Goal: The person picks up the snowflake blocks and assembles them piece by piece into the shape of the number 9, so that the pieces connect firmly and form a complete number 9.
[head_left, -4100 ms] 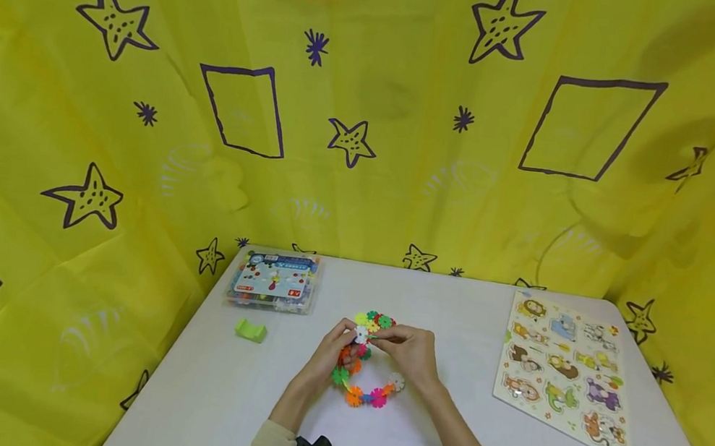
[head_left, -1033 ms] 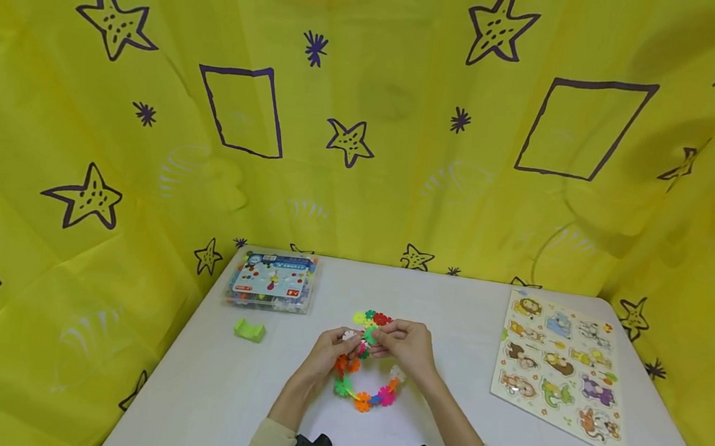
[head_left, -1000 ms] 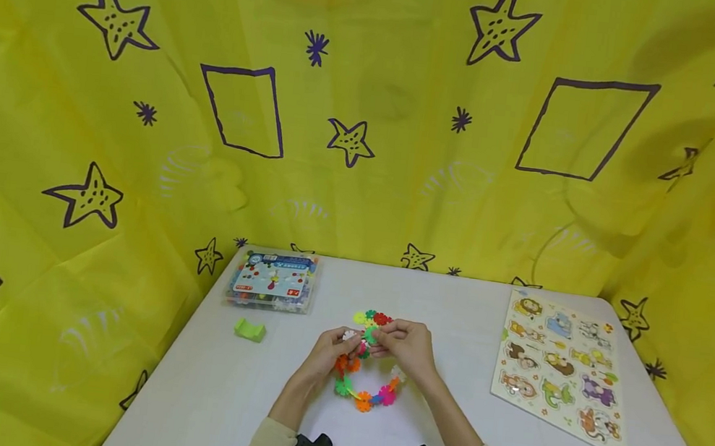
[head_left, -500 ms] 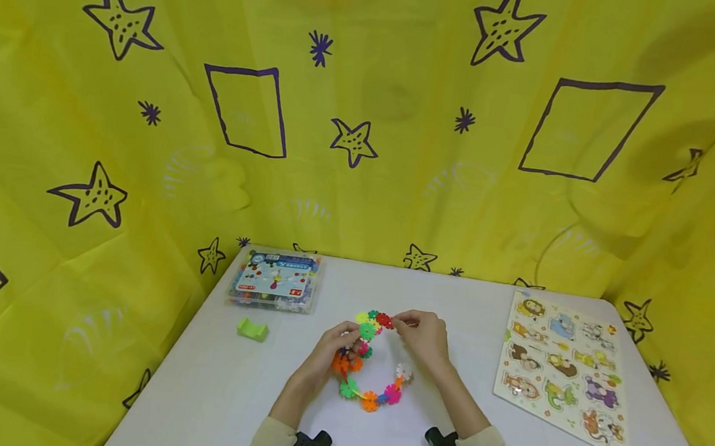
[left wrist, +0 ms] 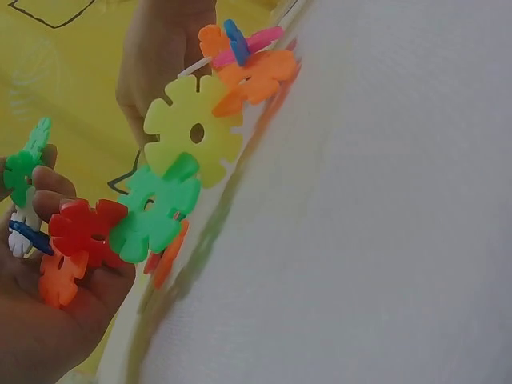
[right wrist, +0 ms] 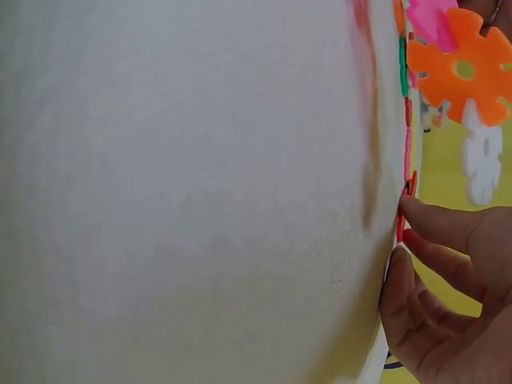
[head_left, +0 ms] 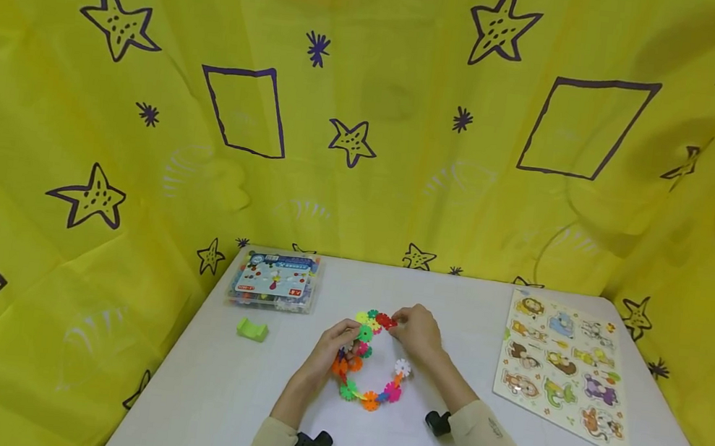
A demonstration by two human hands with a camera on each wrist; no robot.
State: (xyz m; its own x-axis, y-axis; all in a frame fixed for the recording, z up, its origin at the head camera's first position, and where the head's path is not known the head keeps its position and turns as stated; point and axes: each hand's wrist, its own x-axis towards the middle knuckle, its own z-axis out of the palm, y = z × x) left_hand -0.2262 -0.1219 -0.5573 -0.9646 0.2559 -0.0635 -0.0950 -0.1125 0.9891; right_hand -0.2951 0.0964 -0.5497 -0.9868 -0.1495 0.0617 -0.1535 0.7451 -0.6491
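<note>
My left hand holds a curved chain of joined snowflake discs, with a green disc at the fingertips. In the left wrist view, red, orange, white and blue discs lie against that hand, and a yellow disc sits farther along the chain. The chain's other end carries a white disc, facing the right forearm. My right hand is at several loose discs lying flat beyond the chain. In the right wrist view its thumb and fingers pinch a red disc at the table surface.
At the back left stands a clear plastic box with a printed label and coloured pieces inside. A lime-green notched block lies in front of it. An animal picture puzzle board lies at the right. A yellow patterned curtain surrounds the white table.
The right hand fitted a green disc against the white disc at the left fingertips, then let go and moved right to the red discs. The left hand kept its hold on the chain.
</note>
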